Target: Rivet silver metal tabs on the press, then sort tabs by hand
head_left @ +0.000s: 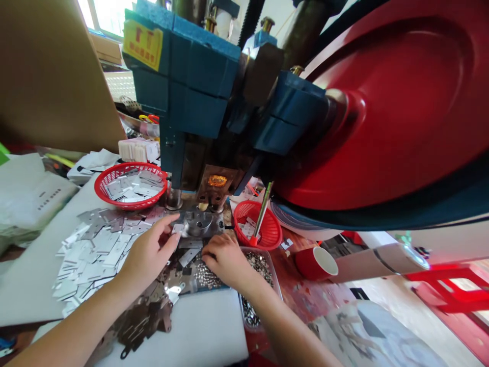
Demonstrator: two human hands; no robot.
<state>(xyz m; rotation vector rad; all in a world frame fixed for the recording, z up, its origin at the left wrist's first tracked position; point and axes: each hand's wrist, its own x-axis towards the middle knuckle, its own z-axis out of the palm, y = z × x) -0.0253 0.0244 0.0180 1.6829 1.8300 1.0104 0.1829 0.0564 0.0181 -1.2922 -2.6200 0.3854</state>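
My left hand (pixel 151 250) reaches to the left edge of the round steel die (pixel 198 224) under the press. Its thumb and forefinger close on a small flat metal plate (pixel 177 229). My right hand (pixel 224 259) is just in front of the die with its fingers curled down; whatever is in the fingertips is hidden. Beneath and beside it lies a pile of small shiny metal pieces (pixel 208 275). Two loose flat plates (pixel 189 256) lie between the hands. The press head (pixel 217 186) stands above the die, apart from both hands.
Many silvery plates (pixel 99 250) lie heaped at left, below a red basket (pixel 114 203) of plates. Darker metal parts (pixel 147 321) lie in front. At right are a smaller red basket (pixel 273 234), a clear tub (pixel 278 285) of small parts, a red cup (pixel 307 263) and the large red flywheel (pixel 401 112).
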